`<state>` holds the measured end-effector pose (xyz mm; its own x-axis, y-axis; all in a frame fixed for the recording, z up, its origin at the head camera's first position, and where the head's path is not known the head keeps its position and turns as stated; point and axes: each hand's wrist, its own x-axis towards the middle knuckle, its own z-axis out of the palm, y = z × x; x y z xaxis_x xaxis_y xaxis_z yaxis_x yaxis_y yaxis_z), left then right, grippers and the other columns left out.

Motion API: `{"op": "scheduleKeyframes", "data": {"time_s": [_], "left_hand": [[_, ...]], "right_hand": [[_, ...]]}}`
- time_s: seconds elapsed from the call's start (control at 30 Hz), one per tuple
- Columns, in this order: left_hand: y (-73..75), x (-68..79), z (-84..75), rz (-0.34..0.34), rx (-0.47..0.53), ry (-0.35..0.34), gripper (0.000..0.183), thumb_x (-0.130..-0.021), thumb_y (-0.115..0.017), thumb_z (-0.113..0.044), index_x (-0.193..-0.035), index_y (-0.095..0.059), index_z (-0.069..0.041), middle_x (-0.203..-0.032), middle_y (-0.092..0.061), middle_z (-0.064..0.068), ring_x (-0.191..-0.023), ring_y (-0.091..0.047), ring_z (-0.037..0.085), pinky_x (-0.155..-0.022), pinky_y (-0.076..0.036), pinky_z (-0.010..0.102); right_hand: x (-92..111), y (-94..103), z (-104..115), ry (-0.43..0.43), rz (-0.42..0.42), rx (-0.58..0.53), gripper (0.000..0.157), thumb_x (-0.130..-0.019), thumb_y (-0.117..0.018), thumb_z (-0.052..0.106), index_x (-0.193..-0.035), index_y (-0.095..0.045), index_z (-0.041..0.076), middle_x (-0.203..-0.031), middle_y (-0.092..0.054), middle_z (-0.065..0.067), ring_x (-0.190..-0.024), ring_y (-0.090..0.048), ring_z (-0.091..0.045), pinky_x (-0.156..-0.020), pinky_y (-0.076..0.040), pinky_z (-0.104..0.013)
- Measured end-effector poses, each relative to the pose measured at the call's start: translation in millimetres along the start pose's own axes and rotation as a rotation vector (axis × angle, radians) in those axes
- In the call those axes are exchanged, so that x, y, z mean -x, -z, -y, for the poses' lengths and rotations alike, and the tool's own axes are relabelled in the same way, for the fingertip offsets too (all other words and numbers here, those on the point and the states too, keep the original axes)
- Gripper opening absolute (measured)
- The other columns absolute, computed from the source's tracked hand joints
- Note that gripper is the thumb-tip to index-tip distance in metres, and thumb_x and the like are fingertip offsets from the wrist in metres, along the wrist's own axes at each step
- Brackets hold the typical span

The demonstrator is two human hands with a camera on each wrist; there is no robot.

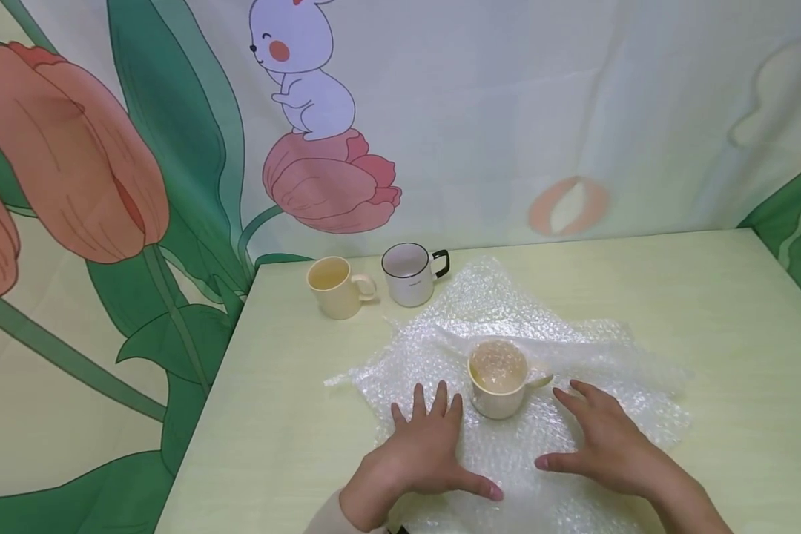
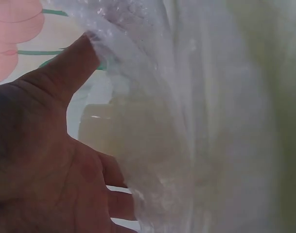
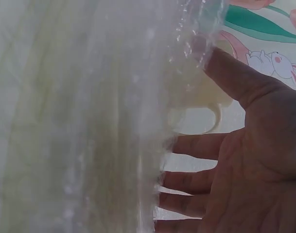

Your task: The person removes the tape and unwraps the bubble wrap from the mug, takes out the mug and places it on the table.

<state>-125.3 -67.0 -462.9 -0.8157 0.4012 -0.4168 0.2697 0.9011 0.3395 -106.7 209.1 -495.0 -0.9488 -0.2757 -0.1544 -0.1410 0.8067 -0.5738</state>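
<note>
A cream mug (image 1: 497, 400) stands upright on a sheet of bubble wrap (image 1: 494, 297), its handle pointing right. Crumpled bubble wrap fills its mouth. Left of the mug, my left hand (image 1: 423, 452) spreads its fingers over the wrap, thumb out to the right. My right hand (image 1: 604, 445) is on the other side near the handle, fingers extended and apart. In both wrist views a blurred layer of wrap (image 2: 201, 121) covers the fingertips, so their contact with it is hard to tell. Behind it shows the mug's handle (image 3: 217, 119) in the right wrist view.
A yellow mug (image 1: 337, 297) and a white mug with a black rim and handle (image 1: 410, 285) stand near the table's back left edge. The pale table (image 1: 280, 415) meets a printed cloth backdrop (image 1: 480, 133) behind.
</note>
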Motion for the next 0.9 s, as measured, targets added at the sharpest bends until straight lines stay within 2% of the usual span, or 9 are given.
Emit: {"op": "scheduleKeyframes", "data": {"time_s": [0.37,0.53,0.73,0.9], "left_hand": [[-20.0,-3.4,0.5,0.013,-0.056,0.019,0.150,-0.052,-0.085,-0.082,-0.164,-0.024,-0.002,-0.172,-0.009,0.026,-0.155,-0.004,0.059,-0.109,-0.018,0.087],[-30.0,-4.1,-0.8,-0.009,-0.133,0.033,0.157,-0.047,-0.086,-0.082,-0.165,-0.019,-0.003,-0.172,-0.005,0.026,-0.155,-0.003,0.058,-0.108,-0.020,0.087],[-36.8,-4.5,-3.8,-0.037,-0.220,0.048,0.162,-0.043,-0.084,-0.086,-0.165,-0.017,-0.002,-0.172,-0.005,0.027,-0.155,-0.004,0.059,-0.108,-0.022,0.086],[-38.7,-4.2,-5.0,-0.043,-0.230,0.052,0.164,-0.042,-0.085,-0.085,-0.165,-0.016,-0.002,-0.172,-0.003,0.028,-0.155,-0.003,0.060,-0.108,-0.022,0.086]], "right_hand": [[-3,-7.8,-1,0.010,-0.002,0.102,0.123,-0.053,-0.093,0.066,-0.148,-0.053,0.000,-0.157,-0.035,-0.036,-0.141,-0.032,-0.062,-0.107,-0.033,-0.078],[-2,-12.5,-2,0.022,-0.003,0.134,0.131,-0.045,-0.095,0.066,-0.149,-0.052,-0.001,-0.158,-0.032,-0.037,-0.142,-0.030,-0.062,-0.111,-0.029,-0.077],[-2,-18.3,-5,0.046,-0.032,0.168,0.133,-0.042,-0.096,0.064,-0.149,-0.051,-0.002,-0.157,-0.034,-0.036,-0.140,-0.034,-0.061,-0.114,-0.029,-0.074],[-2,-20.3,-4,0.040,-0.028,0.189,0.134,-0.041,-0.096,0.066,-0.149,-0.051,-0.001,-0.157,-0.034,-0.036,-0.140,-0.033,-0.061,-0.113,-0.029,-0.074]]}}
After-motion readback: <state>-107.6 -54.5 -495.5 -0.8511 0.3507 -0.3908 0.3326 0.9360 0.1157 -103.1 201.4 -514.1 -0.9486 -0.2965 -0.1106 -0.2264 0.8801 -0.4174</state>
